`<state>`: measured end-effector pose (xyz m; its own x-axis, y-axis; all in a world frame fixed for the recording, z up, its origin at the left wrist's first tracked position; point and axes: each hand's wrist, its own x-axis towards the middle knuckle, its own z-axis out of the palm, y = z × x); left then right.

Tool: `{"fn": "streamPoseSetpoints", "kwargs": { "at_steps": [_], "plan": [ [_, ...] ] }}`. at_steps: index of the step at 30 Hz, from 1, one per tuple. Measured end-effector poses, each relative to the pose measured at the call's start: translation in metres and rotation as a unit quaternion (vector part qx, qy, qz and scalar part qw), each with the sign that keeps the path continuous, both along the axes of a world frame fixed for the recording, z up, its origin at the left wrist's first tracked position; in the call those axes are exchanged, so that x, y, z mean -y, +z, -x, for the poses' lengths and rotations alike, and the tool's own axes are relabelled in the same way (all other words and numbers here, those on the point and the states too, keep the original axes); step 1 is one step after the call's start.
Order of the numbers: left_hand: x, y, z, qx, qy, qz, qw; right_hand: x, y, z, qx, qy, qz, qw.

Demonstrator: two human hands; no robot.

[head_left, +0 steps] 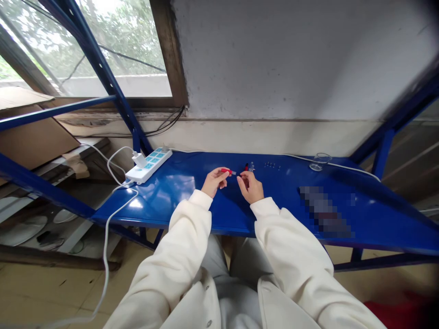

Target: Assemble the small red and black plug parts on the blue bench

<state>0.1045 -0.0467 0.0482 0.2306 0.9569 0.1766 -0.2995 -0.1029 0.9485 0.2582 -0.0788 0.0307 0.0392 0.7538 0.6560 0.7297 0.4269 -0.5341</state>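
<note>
My left hand (215, 181) is closed around a small red tube-shaped piece (226, 171) with a clear greyish tip pointing right. Just across from that tip, my right hand (251, 186) has its thumb and forefinger brought close together; anything between them is too small to name. Behind the right fingers lie a small red and black piece (246, 167) and a clear plastic piece (252, 166). Farther right, several tiny clear bits (270, 164) sit in a loose row on the blue tabletop (192, 201).
A white power strip (149, 165) with a plugged-in cord stands at the left end. To the right are a clear glass (319, 161) and a blurred-out dark flat object (324, 212). A white cable (350, 170) runs along the back edge. Blue shelf posts (382, 153) frame the table.
</note>
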Motion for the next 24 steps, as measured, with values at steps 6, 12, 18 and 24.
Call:
{"fn": "streamPoseSetpoints", "kwargs": {
  "at_steps": [6, 12, 18, 24],
  "plan": [
    [-0.0049, -0.0122, 0.0035, -0.022, -0.032, 0.019, 0.999, -0.0017, 0.0027, -0.0006, 0.054, 0.032, 0.044, 0.997],
    [-0.0027, -0.0122, 0.0018, -0.021, -0.04, 0.013, 0.999, -0.0047, -0.001, 0.0013, 0.074, 0.023, 0.039, 0.996],
    [-0.0037, -0.0108, 0.0024, 0.006, -0.004, 0.022, 1.0, -0.0039, -0.0005, 0.0014, 0.042, 0.028, 0.039, 0.998],
    [-0.0039, -0.0131, 0.0017, -0.012, 0.02, 0.01, 1.0, -0.0015, 0.0036, 0.0023, 0.07, 0.057, -0.012, 0.996]
  ]
}}
